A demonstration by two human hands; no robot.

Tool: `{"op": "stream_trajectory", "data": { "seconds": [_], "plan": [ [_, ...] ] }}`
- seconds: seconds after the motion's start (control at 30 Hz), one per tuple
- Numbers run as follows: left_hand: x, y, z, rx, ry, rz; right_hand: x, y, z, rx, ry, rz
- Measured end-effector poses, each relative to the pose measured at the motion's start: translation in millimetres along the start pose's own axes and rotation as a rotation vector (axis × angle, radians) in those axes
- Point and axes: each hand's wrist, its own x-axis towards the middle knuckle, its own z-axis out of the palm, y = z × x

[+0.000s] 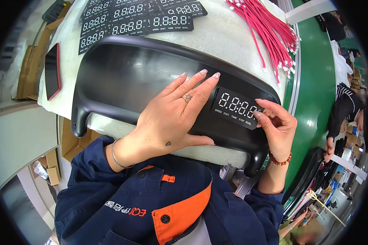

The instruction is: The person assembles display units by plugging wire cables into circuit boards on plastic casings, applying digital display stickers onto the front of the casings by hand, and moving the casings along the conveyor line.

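The display panel (232, 105) lies over the black housing (122, 73), just right of the spread left hand (173, 112), its right end pinched by the right hand (279, 124).

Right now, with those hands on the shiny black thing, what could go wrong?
The black rectangular display panel with white digits might end up crooked, since the right hand has its fingers at just one end of it. Those fingers are right by the last digit, so they could smudge it. And if the curved, glossy black shell gets turned, it might bump the red-edged black phone beside it, near the edge of the white-topped table.
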Motion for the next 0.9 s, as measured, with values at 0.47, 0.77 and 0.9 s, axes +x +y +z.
{"op": "stream_trajectory", "data": {
  "seconds": [0.47, 0.77, 0.9],
  "plan": [
    [-0.7, -0.2, 0.2, -0.006, 0.001, 0.003, 0.7, -1.4, -0.6, -0.03, -0.018, -0.008],
    [-1.2, 0.1, 1.4, -0.015, 0.061, -0.002, 0.8, -2.6, -0.9, -0.007, -0.023, 0.025],
    [-0.2, 1.3, -0.9, -0.019, 0.042, -0.011, 1.3, -3.0, -1.6, -0.004, -0.029, 0.047]
  ]
}}
